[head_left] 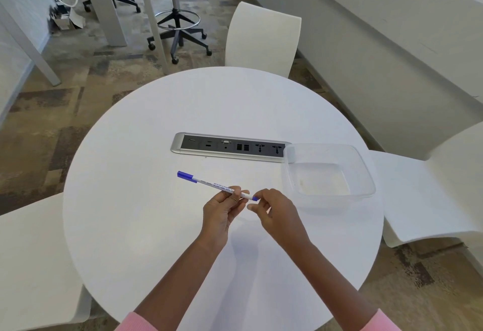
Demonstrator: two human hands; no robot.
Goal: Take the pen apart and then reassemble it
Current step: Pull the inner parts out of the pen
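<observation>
Pen, slim white plastic with blue cap, whole above round white tabletop. Gripped at barrel by left hand, blue end pinched by right hand. Apparently nothing removed yet.

Your left hand grips the pen mid-barrel above the bench; your right hand pinches its blue end plug. Clear tub sits right.
</observation>
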